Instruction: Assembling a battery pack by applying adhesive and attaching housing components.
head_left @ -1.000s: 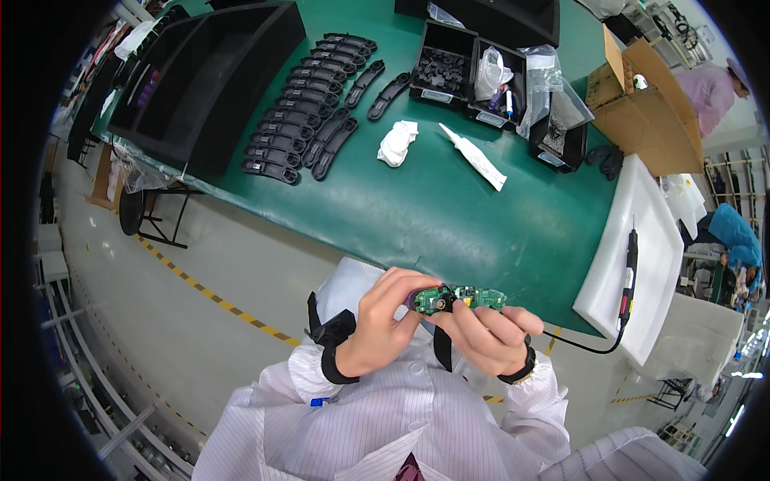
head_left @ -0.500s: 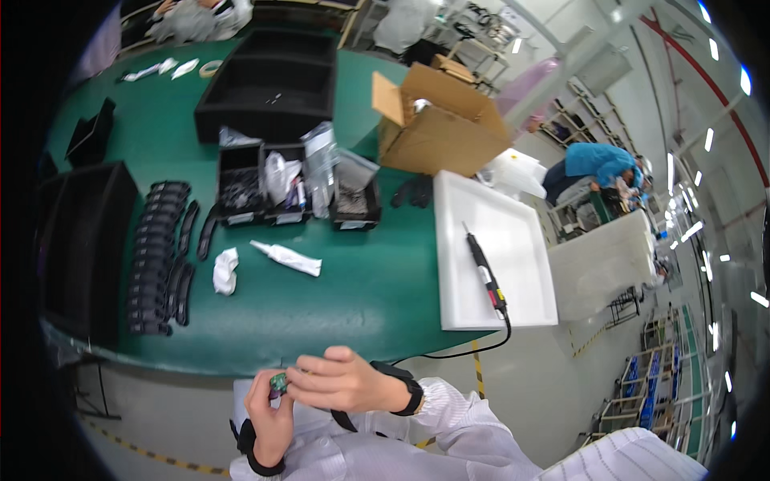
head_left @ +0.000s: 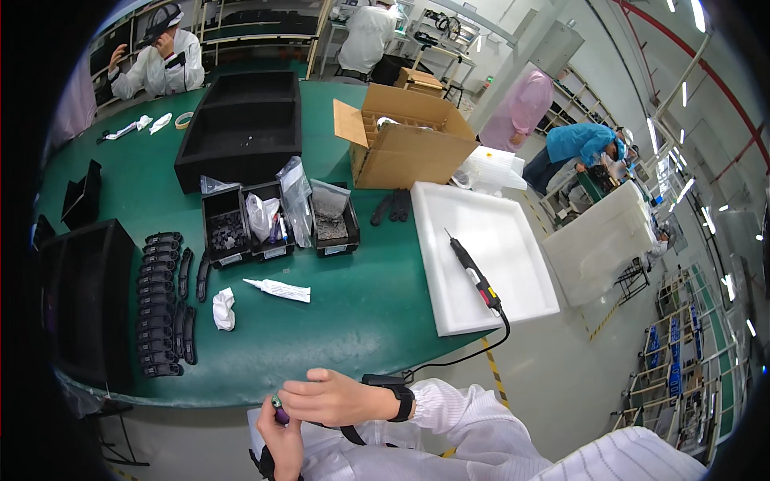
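Just off the table's front edge, my two hands are together at a small green and purple piece (head_left: 281,414) of unclear kind. My left hand (head_left: 282,446) pinches it between thumb and finger. From the right, my right hand (head_left: 338,401) reaches over with curled fingers closed at the same piece; its fingers hide part of it. On the table ahead lie a white tube (head_left: 281,289) with a pointed nozzle and a crumpled white tissue (head_left: 224,309). Left of them, curved black parts (head_left: 156,309) stand in a long column, with several more (head_left: 184,333) beside it.
Black bins (head_left: 226,228) with small parts, bags and pens stand mid-table, before a large black tray (head_left: 241,136). Another black tray (head_left: 88,305) is at left. An open cardboard box (head_left: 413,148) and a white foam tray (head_left: 513,272) with a corded electric screwdriver (head_left: 475,272) are at right. People work beyond.
The view has tilted up, so the table and its things sit lower in the picture. Both hands stay together at the small piece, whose purple part now shows more plainly.
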Demonstrator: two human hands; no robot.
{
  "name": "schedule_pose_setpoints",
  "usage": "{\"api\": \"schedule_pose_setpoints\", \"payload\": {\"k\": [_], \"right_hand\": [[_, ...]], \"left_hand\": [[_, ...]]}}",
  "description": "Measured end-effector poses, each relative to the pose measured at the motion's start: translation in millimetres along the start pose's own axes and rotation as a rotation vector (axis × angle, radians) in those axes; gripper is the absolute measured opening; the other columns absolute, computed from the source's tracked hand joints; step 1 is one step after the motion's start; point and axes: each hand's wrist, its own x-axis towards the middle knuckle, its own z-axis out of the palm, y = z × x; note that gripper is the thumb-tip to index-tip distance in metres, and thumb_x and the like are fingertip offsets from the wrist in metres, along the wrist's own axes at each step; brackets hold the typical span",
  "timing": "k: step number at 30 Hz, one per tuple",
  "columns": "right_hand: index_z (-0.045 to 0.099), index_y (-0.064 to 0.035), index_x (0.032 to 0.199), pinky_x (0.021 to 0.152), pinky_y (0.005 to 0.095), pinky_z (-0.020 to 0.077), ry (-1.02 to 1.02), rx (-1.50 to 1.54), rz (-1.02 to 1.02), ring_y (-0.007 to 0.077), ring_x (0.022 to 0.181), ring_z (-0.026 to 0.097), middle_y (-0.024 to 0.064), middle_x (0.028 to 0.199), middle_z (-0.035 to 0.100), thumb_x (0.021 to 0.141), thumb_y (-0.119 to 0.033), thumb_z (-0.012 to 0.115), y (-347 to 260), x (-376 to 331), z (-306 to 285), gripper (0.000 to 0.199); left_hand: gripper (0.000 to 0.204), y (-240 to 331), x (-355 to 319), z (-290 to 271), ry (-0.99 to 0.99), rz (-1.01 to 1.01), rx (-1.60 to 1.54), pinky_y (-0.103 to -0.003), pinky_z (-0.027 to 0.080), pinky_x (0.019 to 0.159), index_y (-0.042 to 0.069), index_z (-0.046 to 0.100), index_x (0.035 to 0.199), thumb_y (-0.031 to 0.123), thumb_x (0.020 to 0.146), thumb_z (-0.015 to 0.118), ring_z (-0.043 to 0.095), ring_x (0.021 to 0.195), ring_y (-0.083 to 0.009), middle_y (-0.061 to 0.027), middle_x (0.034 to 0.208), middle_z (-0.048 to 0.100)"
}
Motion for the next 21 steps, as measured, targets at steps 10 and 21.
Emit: {"api": "schedule_pose_setpoints", "payload": {"k": [10,21], "right_hand": [[0.060,-0.0023,0.094,0.077,0.0276,0.0378,-0.115,0.014,0.069,0.0176,0.093,0.054,0.0055,0.096,0.056,0.079,-0.014,0.059,-11.2,-1.0,3.4,0.019],[0.067,-0.0027,0.123,0.072,0.0243,0.0321,0.090,-0.122,0.143,0.0106,0.075,0.053,-0.0011,0.090,0.061,0.074,-0.013,0.061,-32.0,-8.1,15.0,0.050]], "left_hand": [[0.017,11.3,-6.9,-4.7,-0.029,-0.061,-0.007,-0.025,0.033,0.057,-0.001,0.054,0.086,0.000,0.081,0.070,0.037,0.066,-0.0082,0.0013,0.069,0.046],[0.014,16.0,-4.6,-13.1,0.123,-0.077,-0.061,-0.026,0.040,0.064,-0.002,0.058,0.100,-0.002,0.087,0.062,0.046,0.073,-0.0095,-0.0011,0.080,0.055]]}}
